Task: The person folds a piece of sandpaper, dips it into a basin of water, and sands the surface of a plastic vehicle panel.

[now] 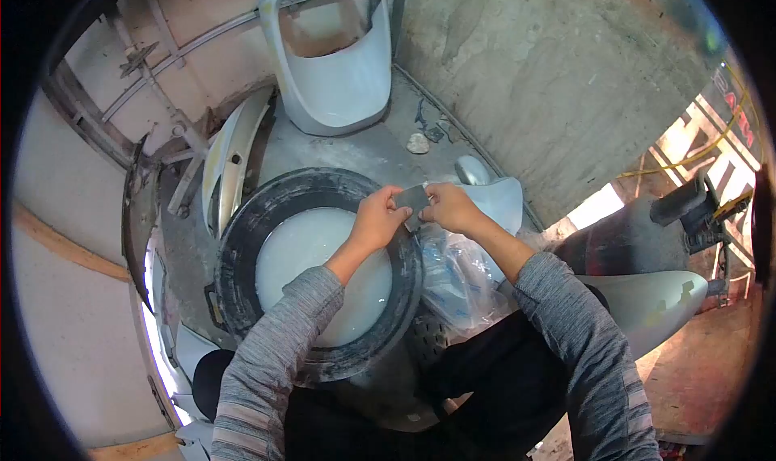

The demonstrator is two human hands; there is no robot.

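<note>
My left hand (381, 217) and my right hand (450, 208) are closed on opposite edges of a small dark grey piece of sandpaper (413, 200). Fingers pinch it from both sides, and it is partly covered by them. Both hands are over the right rim of a large black tub (242, 299). Milky white water (323, 275) fills part of the tub. Just below my right hand, clear plastic wrapping (457, 279) lies beside the tub. A white curved panel (501, 206) sits behind that wrapping, with a small rounded silver-grey part (471, 170) near it.
A large white moulded panel (335, 89) leans at the back wall. To the tub's left stands a narrow curved panel (234, 158). A pale stone-like lump (418, 143) lies on the floor. At right are a dark cylinder (614, 247) and a grey-green curved panel (655, 307).
</note>
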